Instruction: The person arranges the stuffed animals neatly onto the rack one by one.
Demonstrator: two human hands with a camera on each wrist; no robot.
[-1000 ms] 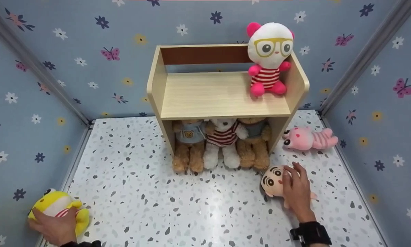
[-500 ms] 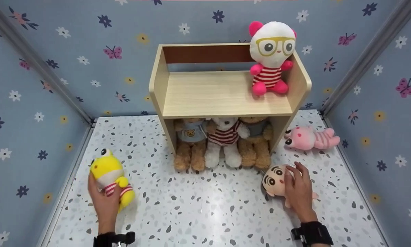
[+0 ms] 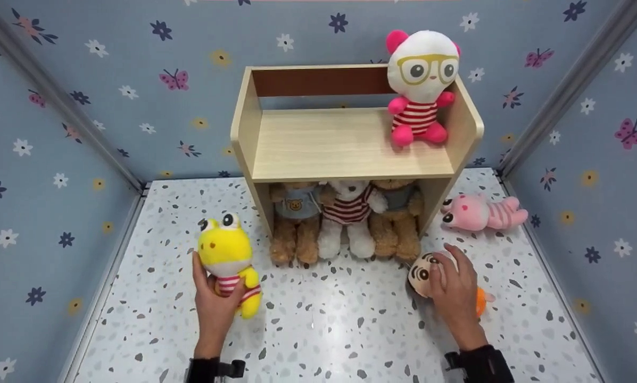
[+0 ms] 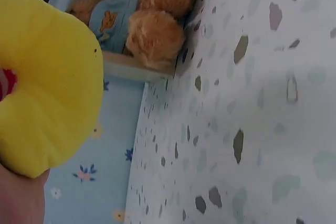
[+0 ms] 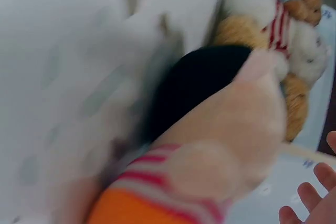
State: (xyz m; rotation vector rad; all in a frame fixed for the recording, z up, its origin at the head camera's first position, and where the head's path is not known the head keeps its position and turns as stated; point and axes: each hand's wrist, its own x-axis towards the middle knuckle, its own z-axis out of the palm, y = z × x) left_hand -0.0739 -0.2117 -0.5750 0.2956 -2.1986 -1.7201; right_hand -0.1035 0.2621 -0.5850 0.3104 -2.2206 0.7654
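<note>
My left hand (image 3: pixel 217 314) grips a yellow plush frog (image 3: pixel 226 246) with big eyes and a red-and-white striped outfit, fingers on one side and thumb on the other. In the left wrist view the frog's round yellow body (image 4: pixel 58 82) fills the left side. My right hand (image 3: pixel 456 295) lies over a peach-faced plush doll (image 3: pixel 420 274), hiding much of its body. The right wrist view shows this doll (image 5: pixel 226 124) with dark hair, pink-striped top and orange bottoms; several loosely extended fingertips (image 5: pixel 310 198) stand apart from it.
A wooden two-level shelf (image 3: pixel 318 143) stands at the back. A white-and-pink plush panda (image 3: pixel 419 96) sits on its upper level at the right. Three plush bears sit below, including a striped white one (image 3: pixel 347 218). A pink plush toy (image 3: pixel 480 214) lies by the right wall.
My left hand has carried the frog from the lower left toward the shelf, turning it more upright. My right hand has shifted slightly over the doll, and its orange part now shows.
</note>
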